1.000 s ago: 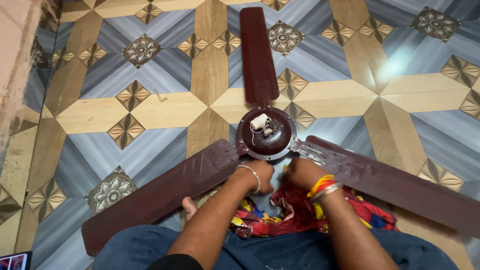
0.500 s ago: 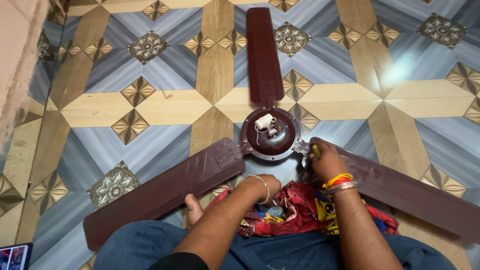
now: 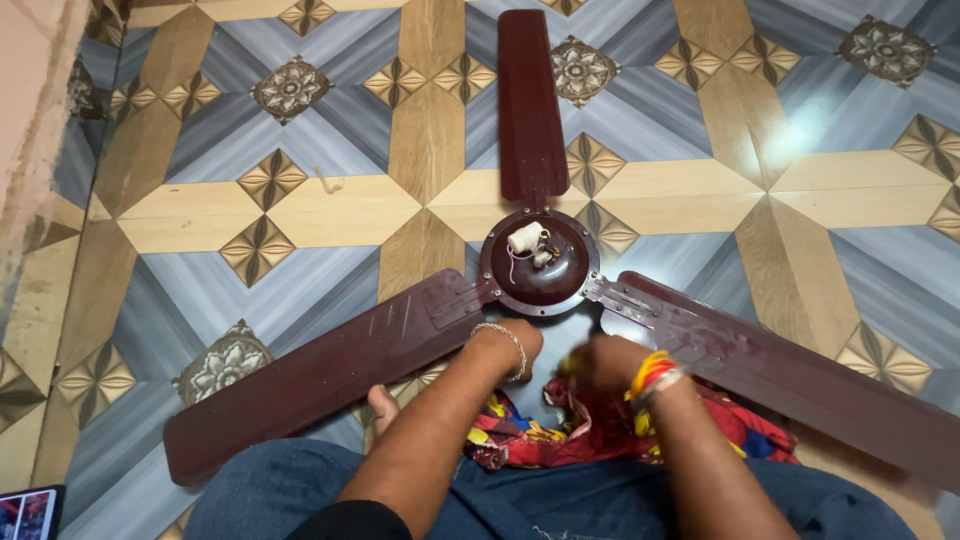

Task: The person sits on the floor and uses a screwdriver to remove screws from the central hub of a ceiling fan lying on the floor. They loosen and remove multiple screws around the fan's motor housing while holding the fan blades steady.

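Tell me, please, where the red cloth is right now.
The red cloth lies on the floor in the lower middle of the head view, under the right hand, below the fan hub.

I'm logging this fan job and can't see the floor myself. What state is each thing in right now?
Fan: lying on the tiled floor, hub up, all three blades attached.
Hub wiring: exposed, white part and loose wires on top.
Cloth: crumpled beside the hub, near the lap.
Left hand: at the hub's near edge, grip hidden.
Right hand: blurred, over the cloth; cannot tell what it holds.
Screen: lit, at the bottom left corner.
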